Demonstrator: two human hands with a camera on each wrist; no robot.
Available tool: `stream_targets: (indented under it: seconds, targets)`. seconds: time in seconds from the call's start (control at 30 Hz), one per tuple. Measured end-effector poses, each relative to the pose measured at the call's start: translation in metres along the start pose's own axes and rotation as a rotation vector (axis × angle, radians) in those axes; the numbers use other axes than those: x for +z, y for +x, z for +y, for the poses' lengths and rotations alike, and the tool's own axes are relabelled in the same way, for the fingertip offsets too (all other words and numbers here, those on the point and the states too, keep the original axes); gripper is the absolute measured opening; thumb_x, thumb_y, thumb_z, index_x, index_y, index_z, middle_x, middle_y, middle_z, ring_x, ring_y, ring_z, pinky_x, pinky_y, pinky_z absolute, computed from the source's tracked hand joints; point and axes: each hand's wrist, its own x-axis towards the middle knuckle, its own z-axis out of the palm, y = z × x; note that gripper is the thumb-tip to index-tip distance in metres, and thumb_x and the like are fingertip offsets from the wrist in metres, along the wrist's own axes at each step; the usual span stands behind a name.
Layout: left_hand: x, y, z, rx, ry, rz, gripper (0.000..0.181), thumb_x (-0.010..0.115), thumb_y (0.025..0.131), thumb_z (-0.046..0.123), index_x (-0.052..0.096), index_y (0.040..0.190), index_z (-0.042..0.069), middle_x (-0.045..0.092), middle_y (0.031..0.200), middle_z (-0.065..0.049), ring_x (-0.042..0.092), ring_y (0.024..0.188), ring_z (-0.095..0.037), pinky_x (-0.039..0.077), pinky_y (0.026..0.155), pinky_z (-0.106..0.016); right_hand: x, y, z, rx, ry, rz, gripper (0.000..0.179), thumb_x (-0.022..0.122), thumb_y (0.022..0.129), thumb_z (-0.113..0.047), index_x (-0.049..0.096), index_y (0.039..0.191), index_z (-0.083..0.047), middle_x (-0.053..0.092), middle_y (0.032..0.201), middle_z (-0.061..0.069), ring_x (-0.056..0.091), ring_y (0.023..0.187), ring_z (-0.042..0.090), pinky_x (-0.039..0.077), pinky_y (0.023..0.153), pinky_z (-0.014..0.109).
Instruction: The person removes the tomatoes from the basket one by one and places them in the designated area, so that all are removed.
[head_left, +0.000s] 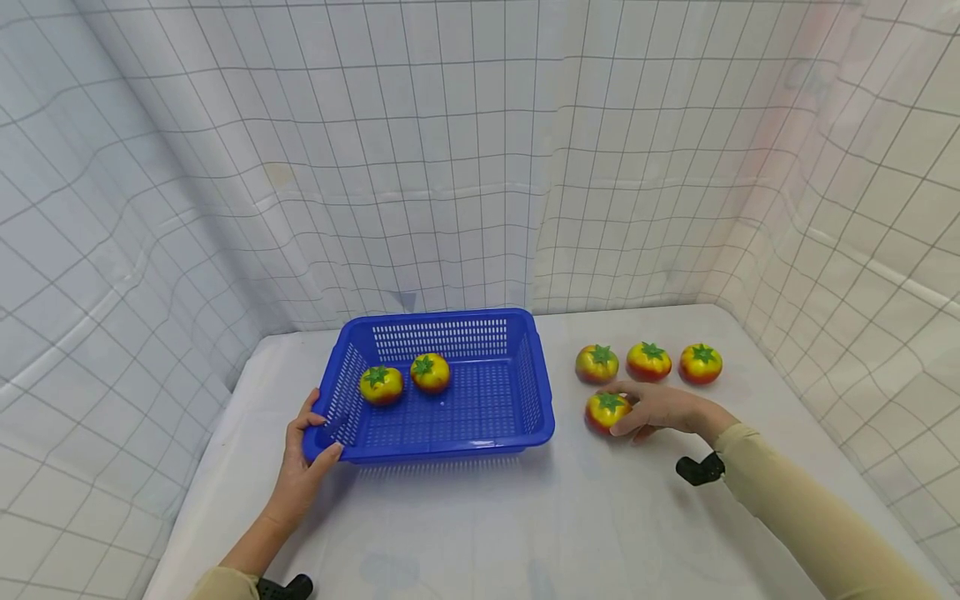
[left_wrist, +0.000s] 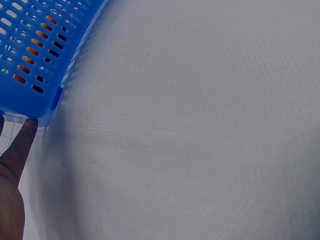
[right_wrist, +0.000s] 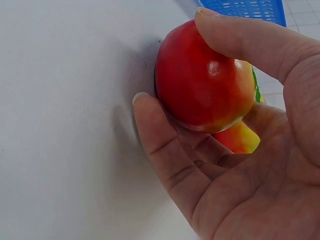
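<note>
My right hand [head_left: 663, 408] grips a red-and-yellow tomato [head_left: 606, 414] with a green star-shaped calyx, low over the white table. In the right wrist view the thumb lies over one side of this tomato [right_wrist: 202, 80], with the fingers curled round the other. My left hand [head_left: 300, 467] holds the near left corner of a blue plastic basket [head_left: 442, 452], thumb at the front rim and fingers at the left side. Inside the basket sit two similar tomatoes, one at the left [head_left: 382, 387] and one nearer the middle [head_left: 430, 373].
Behind my right hand stand three more tomatoes in a row: a left one [head_left: 597, 364], a middle one [head_left: 648, 362] and a right one [head_left: 701, 364]. The white table [head_left: 480, 533] is bordered by hanging white sheets [head_left: 420, 167] with a grid pattern.
</note>
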Motion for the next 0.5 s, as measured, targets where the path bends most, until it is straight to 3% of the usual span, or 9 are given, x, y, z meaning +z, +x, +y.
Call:
stream_targets:
  seconds: [0.5]
  targets:
    - [0.0001,0.0005,0.0001,0.002,-0.013,-0.004,0.042,0.054,0.100,0.003,0.027,0.131,0.008,0.005,0.171,0.004,0.004,0.152,-0.046,0.037,0.097,-0.008,0.0005,-0.0010,0.0016,0.002,-0.004,0.002,0.084,0.086,0.082,-0.030,0.043,0.154,-0.018,0.047,0.140,0.016,0.059,0.106,0.026,0.056,0.086,0.038]
